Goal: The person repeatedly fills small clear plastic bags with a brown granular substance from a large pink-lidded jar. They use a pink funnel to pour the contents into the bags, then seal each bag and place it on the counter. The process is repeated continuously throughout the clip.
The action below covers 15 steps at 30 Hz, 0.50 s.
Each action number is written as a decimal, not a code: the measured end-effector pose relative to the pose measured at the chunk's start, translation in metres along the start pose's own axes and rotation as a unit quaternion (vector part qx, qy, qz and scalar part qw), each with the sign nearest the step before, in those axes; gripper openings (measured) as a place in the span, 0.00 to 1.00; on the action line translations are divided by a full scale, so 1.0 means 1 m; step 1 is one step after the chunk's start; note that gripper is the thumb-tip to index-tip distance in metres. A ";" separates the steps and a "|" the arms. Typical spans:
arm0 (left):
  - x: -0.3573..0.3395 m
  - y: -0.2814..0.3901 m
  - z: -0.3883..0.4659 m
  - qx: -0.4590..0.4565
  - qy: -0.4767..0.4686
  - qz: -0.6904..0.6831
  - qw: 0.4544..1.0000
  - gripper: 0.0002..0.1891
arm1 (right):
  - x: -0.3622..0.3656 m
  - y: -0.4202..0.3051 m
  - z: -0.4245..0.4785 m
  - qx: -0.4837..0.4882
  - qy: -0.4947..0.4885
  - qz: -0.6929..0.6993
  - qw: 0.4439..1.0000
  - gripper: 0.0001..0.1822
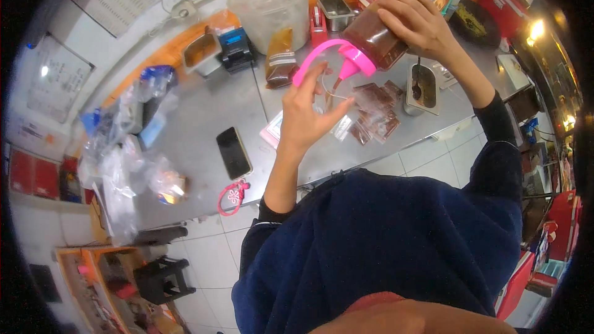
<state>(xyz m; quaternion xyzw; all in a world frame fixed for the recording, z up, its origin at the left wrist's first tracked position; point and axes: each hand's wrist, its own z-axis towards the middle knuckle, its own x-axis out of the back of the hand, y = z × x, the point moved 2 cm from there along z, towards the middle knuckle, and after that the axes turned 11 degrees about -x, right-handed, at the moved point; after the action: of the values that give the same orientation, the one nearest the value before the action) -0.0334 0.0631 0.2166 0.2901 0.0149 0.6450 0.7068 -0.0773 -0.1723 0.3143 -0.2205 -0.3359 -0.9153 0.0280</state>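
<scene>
A large clear plastic bottle (pixel 370 30) of brown sauce is tipped downward, with my right hand (pixel 415 23) shut around its body. Its pink nozzle cap (pixel 355 61) points down at a small clear plastic bag (pixel 329 102), and brown sauce shows at the tip. My left hand (pixel 304 111) holds that bag by its upper edge between thumb and fingers, just below the nozzle. A curved pink strap (pixel 312 55) runs from the cap to my left fingers. Flat sachets of brown sauce (pixel 378 113) lie overlapped on the steel table, right of the bag.
A metal container (pixel 421 83) with a utensil stands near the sachets. A phone (pixel 233 153) with a pink strap lies on the left. Behind are a sauce-filled bag (pixel 281 62), a translucent tub (pixel 269 14) and a black device (pixel 235 48). Plastic bags (pixel 125 148) crowd the left end.
</scene>
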 end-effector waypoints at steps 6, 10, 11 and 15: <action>0.004 0.001 -0.004 0.002 0.009 0.011 1.000 0.32 | 0.008 0.004 0.010 0.025 -0.010 -0.015 1.000 0.23; 0.006 0.003 -0.003 -0.012 0.028 0.009 1.000 0.33 | 0.010 0.005 0.014 0.036 0.003 -0.002 0.999 0.21; 0.007 0.002 -0.004 -0.011 0.027 0.010 1.000 0.33 | 0.009 0.005 0.014 0.035 -0.002 -0.006 0.999 0.21; 0.008 0.002 -0.005 -0.012 0.029 0.013 0.999 0.33 | 0.008 0.007 0.014 0.035 -0.008 -0.012 0.999 0.21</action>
<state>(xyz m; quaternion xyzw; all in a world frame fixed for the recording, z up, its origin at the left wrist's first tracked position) -0.0353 0.0723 0.2164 0.2623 0.0239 0.6624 0.7013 -0.0776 -0.1686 0.3312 -0.2224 -0.3704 -0.9016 0.0221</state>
